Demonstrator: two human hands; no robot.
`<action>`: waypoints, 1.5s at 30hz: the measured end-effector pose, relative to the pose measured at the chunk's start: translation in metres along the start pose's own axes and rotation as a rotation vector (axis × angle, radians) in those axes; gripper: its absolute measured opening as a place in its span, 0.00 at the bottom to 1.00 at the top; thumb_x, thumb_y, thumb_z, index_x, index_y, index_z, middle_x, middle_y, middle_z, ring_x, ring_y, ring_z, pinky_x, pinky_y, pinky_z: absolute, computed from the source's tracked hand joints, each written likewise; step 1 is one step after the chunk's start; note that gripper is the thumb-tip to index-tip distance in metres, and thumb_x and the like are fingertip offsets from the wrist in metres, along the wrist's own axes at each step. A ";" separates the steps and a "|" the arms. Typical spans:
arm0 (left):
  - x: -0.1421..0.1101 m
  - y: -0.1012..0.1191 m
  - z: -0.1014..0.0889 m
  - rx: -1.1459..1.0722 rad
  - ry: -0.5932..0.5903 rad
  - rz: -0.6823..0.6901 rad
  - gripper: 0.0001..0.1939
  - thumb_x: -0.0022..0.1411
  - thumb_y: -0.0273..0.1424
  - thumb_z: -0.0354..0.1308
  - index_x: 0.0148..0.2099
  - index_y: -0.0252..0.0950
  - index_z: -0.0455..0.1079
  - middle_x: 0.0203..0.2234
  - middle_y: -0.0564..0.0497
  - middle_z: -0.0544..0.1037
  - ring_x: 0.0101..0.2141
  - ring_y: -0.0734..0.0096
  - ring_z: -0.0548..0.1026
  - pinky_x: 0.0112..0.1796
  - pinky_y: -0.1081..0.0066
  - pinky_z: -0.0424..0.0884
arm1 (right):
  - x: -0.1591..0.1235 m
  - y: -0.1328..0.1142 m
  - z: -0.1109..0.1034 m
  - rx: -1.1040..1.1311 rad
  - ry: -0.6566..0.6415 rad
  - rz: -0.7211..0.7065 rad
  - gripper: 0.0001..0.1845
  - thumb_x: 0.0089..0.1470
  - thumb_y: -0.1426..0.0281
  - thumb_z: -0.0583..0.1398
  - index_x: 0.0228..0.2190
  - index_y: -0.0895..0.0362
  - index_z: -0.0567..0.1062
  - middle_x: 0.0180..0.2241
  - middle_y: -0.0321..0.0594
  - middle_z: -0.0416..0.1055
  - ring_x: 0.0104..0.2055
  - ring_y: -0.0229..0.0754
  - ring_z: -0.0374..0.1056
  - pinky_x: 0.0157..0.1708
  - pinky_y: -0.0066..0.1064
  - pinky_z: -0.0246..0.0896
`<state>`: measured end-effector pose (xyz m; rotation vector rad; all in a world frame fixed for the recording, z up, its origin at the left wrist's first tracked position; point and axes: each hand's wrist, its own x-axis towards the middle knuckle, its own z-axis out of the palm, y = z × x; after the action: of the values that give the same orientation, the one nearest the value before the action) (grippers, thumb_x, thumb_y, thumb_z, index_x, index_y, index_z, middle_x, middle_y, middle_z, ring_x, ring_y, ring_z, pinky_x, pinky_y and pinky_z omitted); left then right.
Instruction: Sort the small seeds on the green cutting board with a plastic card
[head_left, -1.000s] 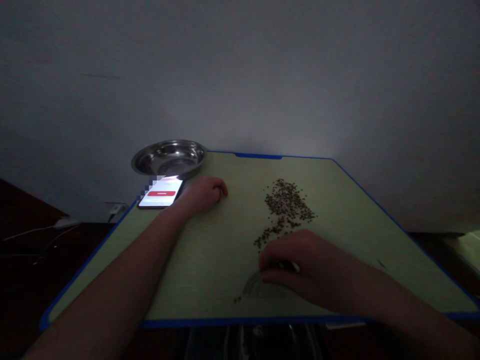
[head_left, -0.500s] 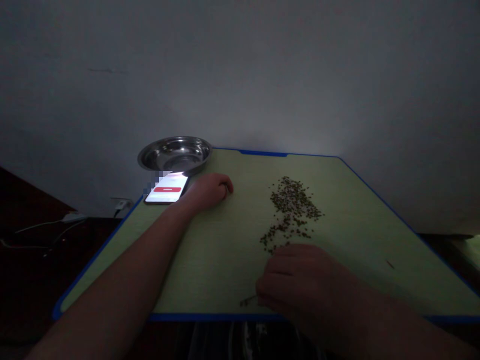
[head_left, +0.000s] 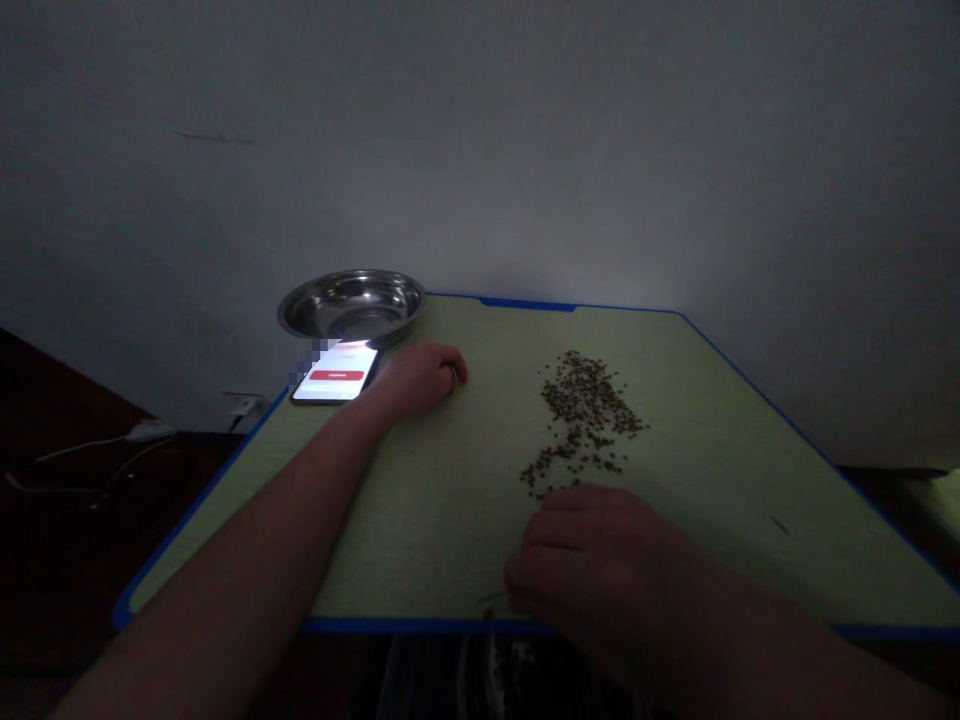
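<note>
A scatter of small dark seeds (head_left: 585,415) lies on a pale green table top (head_left: 442,490) with a blue edge. My right hand (head_left: 592,565) rests palm down at the table's near edge, just below the seeds, fingers curled together over a few stray seeds; what lies under them is hidden. My left hand (head_left: 420,378) lies on the table farther back in a loose fist, beside a lit phone (head_left: 335,375). A shiny steel bowl (head_left: 351,305) stands at the table's far left corner, behind the phone.
The room is dim. A pale wall rises right behind the table. Cables and a plug (head_left: 142,435) lie on the dark floor to the left. Dark objects show under the table's near edge.
My right hand has slid toward me, from beside the seed pile to the table's near edge, dragging a few seeds along. My left hand has stayed put.
</note>
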<state>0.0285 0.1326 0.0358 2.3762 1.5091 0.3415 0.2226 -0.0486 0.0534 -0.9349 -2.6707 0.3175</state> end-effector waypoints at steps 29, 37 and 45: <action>0.004 -0.007 0.001 -0.013 -0.014 -0.001 0.17 0.50 0.27 0.45 0.35 0.39 0.75 0.25 0.52 0.76 0.28 0.69 0.73 0.31 0.71 0.64 | -0.024 0.033 -0.028 -0.057 0.069 0.446 0.12 0.59 0.63 0.57 0.26 0.55 0.72 0.21 0.32 0.72 0.21 0.35 0.66 0.21 0.27 0.50; 0.003 -0.008 -0.004 -0.014 -0.042 -0.022 0.17 0.51 0.26 0.44 0.36 0.39 0.74 0.26 0.52 0.77 0.31 0.67 0.74 0.31 0.70 0.65 | 0.015 0.052 -0.010 -0.275 -0.023 0.391 0.12 0.56 0.60 0.60 0.29 0.57 0.75 0.22 0.38 0.76 0.22 0.40 0.71 0.20 0.31 0.37; 0.000 -0.004 -0.008 0.006 -0.049 -0.069 0.17 0.53 0.26 0.44 0.36 0.40 0.74 0.31 0.51 0.78 0.33 0.65 0.74 0.35 0.68 0.66 | 0.011 0.118 -0.025 -0.344 0.129 0.514 0.11 0.58 0.63 0.58 0.30 0.56 0.75 0.25 0.37 0.75 0.25 0.38 0.68 0.23 0.29 0.42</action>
<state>0.0224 0.1348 0.0418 2.3130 1.5679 0.2610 0.2902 0.0512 0.0434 -1.6850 -2.3706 -0.1047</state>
